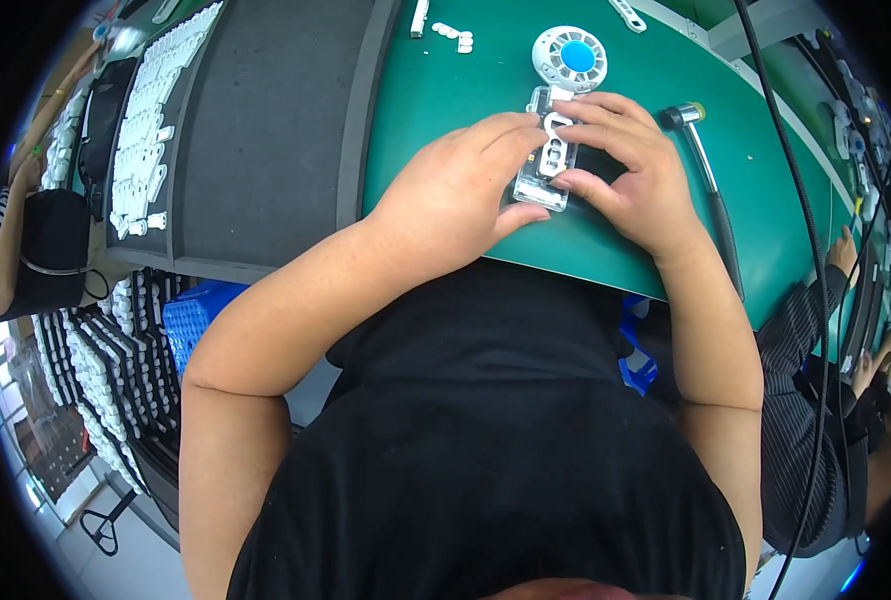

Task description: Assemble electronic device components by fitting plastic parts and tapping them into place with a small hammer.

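Note:
A clear block-shaped fixture [543, 195] lies on the green work surface in front of me, with a narrow white plastic part [554, 150] with oval openings on top of it. My left hand [456, 190] holds the fixture from the left. Its fingers reach over the left side, and its thumb is stretched out by the near edge. From the right, my right hand [636, 165] grips the white part, fingers bent over its far end and thumb against its near end. The left fingertips are partly hidden. Just beyond stands a round white device [571, 58] with a blue centre.
A mallet [704, 160] lies to the right. Small white pieces [454, 36] lie at the far left of the green table [426, 90]. A dark tray [266, 120] sits left, beside rows of white parts [151, 130]. A black cable [781, 130] hangs at right, near another person's sleeve [796, 340].

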Demonstrator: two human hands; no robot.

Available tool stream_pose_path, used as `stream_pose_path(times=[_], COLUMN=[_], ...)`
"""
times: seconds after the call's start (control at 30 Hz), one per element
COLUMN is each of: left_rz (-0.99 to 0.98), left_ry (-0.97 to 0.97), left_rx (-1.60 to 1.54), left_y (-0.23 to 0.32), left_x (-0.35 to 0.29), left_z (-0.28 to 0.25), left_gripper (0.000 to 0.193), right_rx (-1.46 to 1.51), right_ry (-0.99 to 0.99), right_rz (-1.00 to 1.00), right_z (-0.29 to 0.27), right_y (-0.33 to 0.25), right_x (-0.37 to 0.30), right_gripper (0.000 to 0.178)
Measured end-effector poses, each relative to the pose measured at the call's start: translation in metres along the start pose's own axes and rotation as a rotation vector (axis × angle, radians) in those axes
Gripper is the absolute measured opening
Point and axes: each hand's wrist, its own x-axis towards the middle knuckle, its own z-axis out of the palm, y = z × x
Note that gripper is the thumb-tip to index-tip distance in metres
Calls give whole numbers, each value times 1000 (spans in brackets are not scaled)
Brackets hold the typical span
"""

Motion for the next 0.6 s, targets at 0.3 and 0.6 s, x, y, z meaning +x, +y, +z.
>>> stream_pose_path(times=[0.3,0.6], left_rz=[-63,-384], left_ry=[-27,-279], left_rx=[-57,135], left_y=[0,31], left_x=[3,30], left_z=[-3,-9], left_gripper=[70,82], right_rx=[3,-300], right_ry=[56,293], right_rz=[-73,266], right_z=[-9,-25], right_y=[5,31], right_x=[2,-7], right_gripper=[40,35])
